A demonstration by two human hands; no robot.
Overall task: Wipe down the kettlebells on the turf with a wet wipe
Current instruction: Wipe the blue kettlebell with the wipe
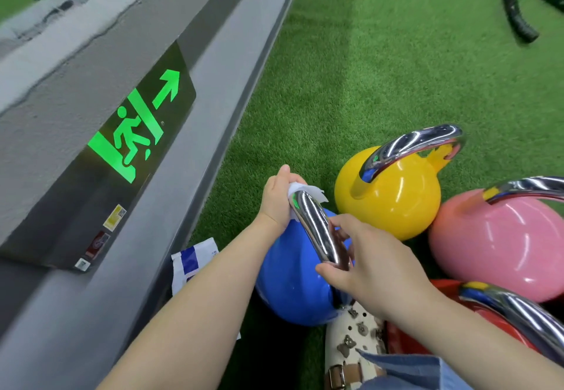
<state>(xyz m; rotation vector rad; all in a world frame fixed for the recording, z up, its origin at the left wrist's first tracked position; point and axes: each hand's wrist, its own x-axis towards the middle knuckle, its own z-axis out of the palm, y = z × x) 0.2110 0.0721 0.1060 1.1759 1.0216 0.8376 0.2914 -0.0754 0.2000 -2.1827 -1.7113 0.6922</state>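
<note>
four kettlebells sit bunched together on the green turf [381, 69]: blue kettlebell [293, 279] at 6 o'clock, yellow kettlebell [393, 197] at 2 o'clock from it, pink kettlebell [500, 246] at 3 o'clock, red kettlebell [406, 337] at 5 o'clock. work is on the blue one's chrome handle [317, 231]; i judge its body and the other three are yet to be confirmed wiped, since no frame shows which surfaces are clean. my left hand [277, 197] is clenched around the white wet wipe [305, 189], pressing it against the top end of the handle. my right hand [366, 264] has curled fingers gripping the lower end of the same handle, steadying it. a blue-and-white wipe packet [192, 261] lies on the turf at 9 o'clock of the blue kettlebell, beside the grey wall base [189, 157].
</note>
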